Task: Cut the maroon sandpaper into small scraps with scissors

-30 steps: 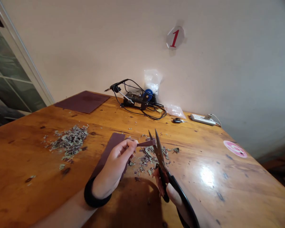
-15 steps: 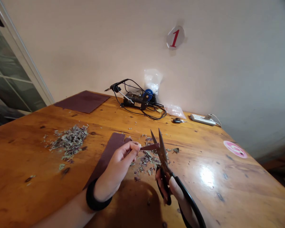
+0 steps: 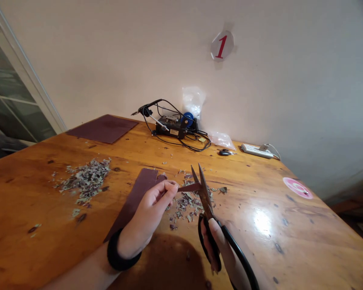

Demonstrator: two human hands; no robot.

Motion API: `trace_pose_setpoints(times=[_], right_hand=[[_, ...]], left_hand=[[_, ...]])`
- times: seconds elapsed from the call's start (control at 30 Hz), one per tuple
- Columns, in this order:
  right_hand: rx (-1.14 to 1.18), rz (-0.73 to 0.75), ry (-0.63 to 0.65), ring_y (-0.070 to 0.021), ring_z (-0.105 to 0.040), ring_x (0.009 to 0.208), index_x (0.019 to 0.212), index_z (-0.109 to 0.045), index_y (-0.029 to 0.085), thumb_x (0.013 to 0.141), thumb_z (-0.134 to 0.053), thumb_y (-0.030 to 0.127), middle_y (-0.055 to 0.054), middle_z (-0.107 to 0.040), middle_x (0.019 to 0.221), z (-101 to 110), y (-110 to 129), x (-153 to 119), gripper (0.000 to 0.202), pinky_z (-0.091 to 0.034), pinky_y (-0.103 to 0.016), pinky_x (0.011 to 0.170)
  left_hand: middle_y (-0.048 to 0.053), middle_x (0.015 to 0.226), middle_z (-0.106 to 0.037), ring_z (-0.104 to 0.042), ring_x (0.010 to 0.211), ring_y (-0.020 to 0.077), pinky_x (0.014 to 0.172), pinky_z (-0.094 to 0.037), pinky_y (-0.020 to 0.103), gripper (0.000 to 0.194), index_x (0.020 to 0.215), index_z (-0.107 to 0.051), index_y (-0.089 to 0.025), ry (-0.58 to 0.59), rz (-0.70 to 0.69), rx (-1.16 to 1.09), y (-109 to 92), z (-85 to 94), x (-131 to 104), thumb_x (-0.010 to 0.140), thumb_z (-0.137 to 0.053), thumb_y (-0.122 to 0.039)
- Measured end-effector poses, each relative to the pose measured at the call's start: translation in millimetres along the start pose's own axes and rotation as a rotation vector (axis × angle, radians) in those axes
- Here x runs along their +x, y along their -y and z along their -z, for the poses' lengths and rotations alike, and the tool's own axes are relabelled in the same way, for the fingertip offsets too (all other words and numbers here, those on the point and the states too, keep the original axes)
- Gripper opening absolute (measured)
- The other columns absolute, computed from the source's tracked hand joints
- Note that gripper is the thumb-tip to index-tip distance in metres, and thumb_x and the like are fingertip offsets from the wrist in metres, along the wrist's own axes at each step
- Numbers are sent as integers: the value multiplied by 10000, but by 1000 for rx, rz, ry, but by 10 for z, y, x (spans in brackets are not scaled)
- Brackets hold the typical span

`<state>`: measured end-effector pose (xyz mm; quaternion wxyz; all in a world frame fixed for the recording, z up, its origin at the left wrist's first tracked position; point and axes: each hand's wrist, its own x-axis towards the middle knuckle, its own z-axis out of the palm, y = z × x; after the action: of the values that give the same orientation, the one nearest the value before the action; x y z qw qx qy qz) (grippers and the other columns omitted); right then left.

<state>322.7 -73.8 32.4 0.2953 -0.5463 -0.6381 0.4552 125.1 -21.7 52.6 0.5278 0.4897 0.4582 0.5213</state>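
Observation:
My left hand (image 3: 157,205), with a black band at the wrist, pinches a thin dark red strip (image 3: 189,187). The strip's right end lies between the parted blades of black-handled scissors (image 3: 203,189). Wrapped round the scissors' handles is my right hand (image 3: 222,245). Below the strip, small cut scraps (image 3: 186,205) are scattered on the wooden table (image 3: 248,185). A larger dark red sheet (image 3: 136,195) lies partly under my left hand and forearm.
A heap of scraps (image 3: 89,179) sits at the left. Behind it is a dark red sheet (image 3: 104,128). Along the wall are a black device with cables (image 3: 172,128), plastic bags (image 3: 222,140), keys (image 3: 225,152) and a power strip (image 3: 255,151).
The scissors and my right hand have shifted slightly left and the blades are a little less far apart. My left hand still pinches the strip. The whole view has moved slightly.

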Motion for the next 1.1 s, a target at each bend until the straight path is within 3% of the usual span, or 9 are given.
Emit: trace_pose_setpoints(times=[0.17, 0.3, 0.43, 0.57, 0.73, 0.87, 0.97, 1.1], right_hand=[[8, -1, -9, -107, -427, 426, 722, -496, 235, 1016, -347, 761, 62, -442, 534, -31, -8, 25, 620, -289, -249, 419], [40, 22, -9, -100, -438, 452, 791, -552, 215, 1003, -413, 748, 65, -468, 598, -22, -12, 62, 590, -337, -231, 416], [82, 77, -30, -176, -549, 666, 828, -579, 223, 902, -492, 834, -19, -556, 739, 10, -11, 72, 622, -463, -278, 554], [182, 107, 20, -227, -588, 804, 948, -636, 226, 902, -587, 759, -57, -616, 861, 24, -68, 37, 538, -530, -345, 723], [266, 97, 87, -295, -615, 975, 1135, -652, 231, 853, -654, 765, -102, -649, 1038, 52, -159, 10, 604, -533, -444, 889], [288, 117, 155, -342, -613, 1164, 1341, -571, 250, 853, -647, 783, -135, -652, 1232, 103, -141, 12, 727, -488, -499, 1046], [247, 136, 150, -360, -547, 1324, 1408, -553, 269, 914, -641, 715, -147, -616, 1401, 140, -79, -3, 671, -397, -524, 1161], [230, 74, 144, -292, -671, 1142, 1333, -623, 219, 1026, -643, 449, -116, -657, 1337, 163, -23, 8, 384, -564, -504, 974]], left_hand=[[-47, 678, -445, -400, 672, 153, 648, -326, 286, 362, 709, -545, -218, 6, -21, 41, 7, 4, 0, 873, -620, -531], [-46, 684, -454, -385, 657, 150, 624, -316, 287, 342, 740, -557, -219, -16, -8, 30, 7, 7, -3, 870, -624, -528], [-47, 671, -450, -375, 639, 147, 596, -307, 282, 353, 718, -541, -227, -28, 2, 7, 0, 12, 11, 861, -643, -532], [-39, 689, -464, -391, 651, 147, 577, -308, 271, 355, 716, -561, -224, -50, -5, -6, -3, 22, 23, 858, -661, -534], [-40, 691, -465, -398, 652, 144, 561, -302, 264, 354, 708, -553, -225, -49, -11, -36, -8, 33, 10, 847, -685, -522], [-45, 681, -477, -360, 610, 136, 538, -274, 273, 344, 722, -580, -220, -43, -12, -29, -8, 37, 14, 856, -685, -519], [-37, 708, -504, -377, 628, 137, 549, -281, 274, 328, 734, -605, -212, -58, -24, -36, -5, 33, 21, 848, -703, -503], [-40, 704, -488, -394, 648, 138, 578, -309, 270, 351, 691, -574, -212, -63, -43, -90, -19, 32, 28, 827, -735, -493]])
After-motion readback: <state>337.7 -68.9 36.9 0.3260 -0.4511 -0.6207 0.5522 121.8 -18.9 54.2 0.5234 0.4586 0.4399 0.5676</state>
